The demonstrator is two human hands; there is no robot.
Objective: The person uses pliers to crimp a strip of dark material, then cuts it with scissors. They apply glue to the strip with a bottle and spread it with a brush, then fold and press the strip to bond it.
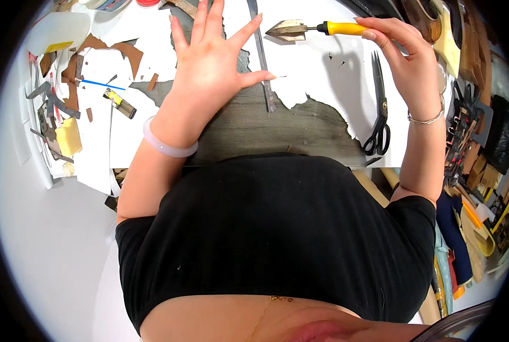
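Note:
My left hand (210, 68) is spread wide over the work surface, its fingers apart and nothing in them. A narrow dark strip (264, 74) lies lengthwise beside it, passing close to the thumb and forefinger tips; I cannot tell whether they touch it. Between thumb and fingers, my right hand (405, 51) pinches the end of a yellow-handled tool with a pointed metal head (317, 28). The tool is held level, its dull, trowel-like tip toward the strip. Below the right hand lie black-handled scissors (378, 111), blades pointing away from me.
White sheets with ragged edges (291, 94) cover part of the dark grey board (288, 131). At left are brown and dark scraps (153, 81), a blue stick (101, 84), a yellow-and-black lighter-like item (120, 104) and a yellow block (68, 137). Crowded tools (462, 122) stand along the right.

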